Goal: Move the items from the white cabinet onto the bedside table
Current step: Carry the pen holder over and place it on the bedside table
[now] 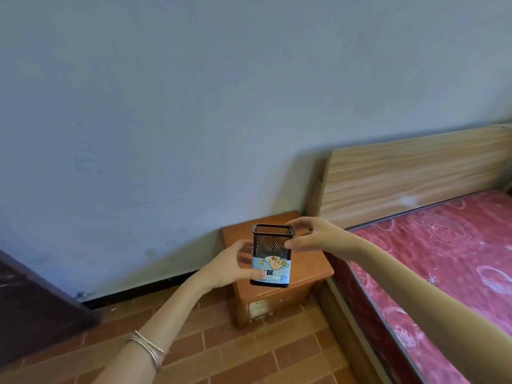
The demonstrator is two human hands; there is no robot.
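Head view, one item in transit. We are holding a black mesh pen holder (272,255), square in section, upright with a slight tilt, its open mouth facing up and a light blue paper label wrapped around its lower half. It is hanging in the air in front of the bedside table (315,268), whose orange-brown wooden top is showing behind and around it; whether the base is touching that top we cannot tell.

Left hand (231,268): we are reaching it forward from the lower left with the forearm stretched out and thin silver bangles (148,347) sitting on the wrist. The palm is turning inward toward the holder, and the fingers are curling around its left side and lower label, clamping on it.

Right hand (311,238): we are extending it from the lower right across the edge of the bed, arm nearly straight. The thumb and fingers are spreading apart in a loose pinch at the holder's upper right corner; the fingertips are lying at the rim, but blur is keeping us from telling whether they are pressing on it.

Surroundings: the table is standing in the corner against a pale blue-grey wall (194,106), just beside a wooden headboard (410,173) and a red patterned mattress (443,259). A brick-patterned floor (249,353) is running beneath our arms.
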